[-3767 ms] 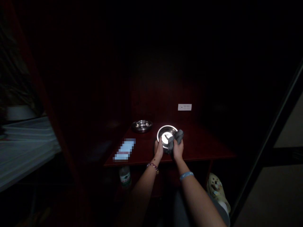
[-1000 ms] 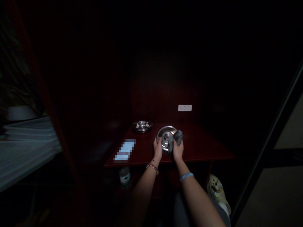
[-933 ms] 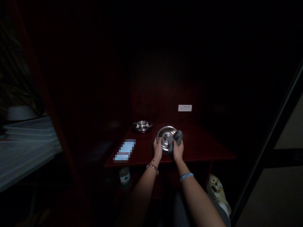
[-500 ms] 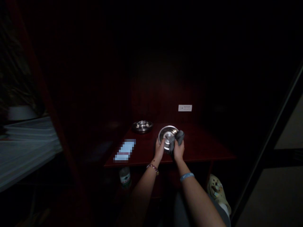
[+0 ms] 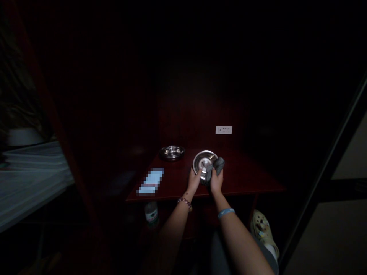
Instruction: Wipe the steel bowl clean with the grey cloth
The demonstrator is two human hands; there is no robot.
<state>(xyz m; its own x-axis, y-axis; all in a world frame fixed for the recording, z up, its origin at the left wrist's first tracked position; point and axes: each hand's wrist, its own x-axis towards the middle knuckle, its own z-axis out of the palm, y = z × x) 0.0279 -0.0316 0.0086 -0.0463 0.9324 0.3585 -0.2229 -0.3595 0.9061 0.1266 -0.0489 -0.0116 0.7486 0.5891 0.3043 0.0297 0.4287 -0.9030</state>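
Note:
A shiny metal bowl (image 5: 197,159) is held tilted above the dark red table, its inside facing me. My left hand (image 5: 194,181) grips its near left side, thumb over the rim. In my right hand (image 5: 217,181) is a bunched grey cloth (image 5: 219,164), pressed against the bowl's right side and partly inside it. The cloth hides part of the bowl's rim. Farther back on the left, other metal bowls (image 5: 172,153), seemingly stacked, rest on the table.
On the red table (image 5: 243,172) at front left lies a blurred-out bright flat object (image 5: 151,181). A labelled bottle or jar (image 5: 151,214) stands below the tabletop. A white socket (image 5: 224,130) is on the back wall. Clear plastic boxes (image 5: 34,175) sit at left; a clog (image 5: 262,229) shows lower right.
The bowl has shifted slightly up and to the right in my hands. The cloth has moved a little along with it, and my left thumb lies farther over the bowl.

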